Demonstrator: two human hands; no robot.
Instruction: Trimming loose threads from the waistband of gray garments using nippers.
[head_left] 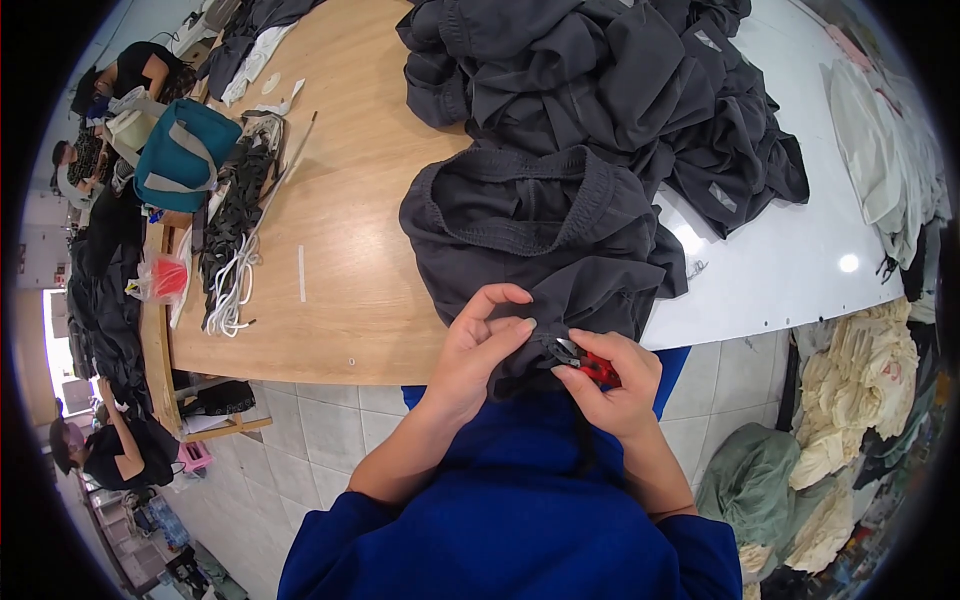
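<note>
A dark grey garment [540,255] with a gathered elastic waistband lies at the table's near edge, its waist opening facing away from me. Its lower end hangs over the edge toward my lap. My left hand [478,345] pinches the cloth there between thumb and fingers, with the index finger arched above. Close beside it, my right hand [615,375] is closed around small red-handled thread snips [600,369]. The metal blades point left, at the bunched cloth by my left fingertips. Whether a thread lies between the blades is too small to tell.
A heap of similar dark grey garments [590,80] covers the far middle of the table [350,200]. At left are a teal bag [185,155], black straps and white cords [232,285]. Cream cloth piles [850,385] and a green bundle [750,470] lie at right. Other people work at far left.
</note>
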